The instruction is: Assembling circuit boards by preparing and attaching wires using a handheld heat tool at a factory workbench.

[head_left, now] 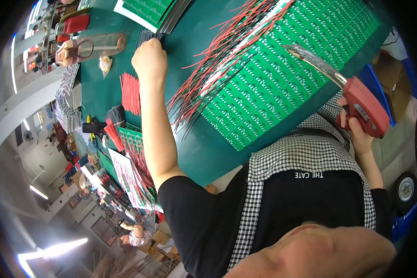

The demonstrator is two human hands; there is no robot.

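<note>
My left hand [150, 60] is closed in a fist, knuckles up, over the end of a bundle of black wires [147, 37] on the table. Its fingertips are hidden, so what they hold cannot be seen. Off the table's right side, my right hand [354, 127] grips a red soldering gun [369, 106]. The gun's long metal tip points left over a large sheet of green circuit boards [268, 88]. Loose red and black wires [231, 48] lie along that sheet's left side. Beside my left forearm rests a bundle of short red wires [130, 94].
A stack of green boards [155, 11] lies at the far edge of the dark green table [194, 160]. A clear bottle [104, 45] stands at the left. Wired boards [129, 173] lie behind my left elbow; another person [138, 234] sits farther off. Cardboard boxes [394, 76] are at right.
</note>
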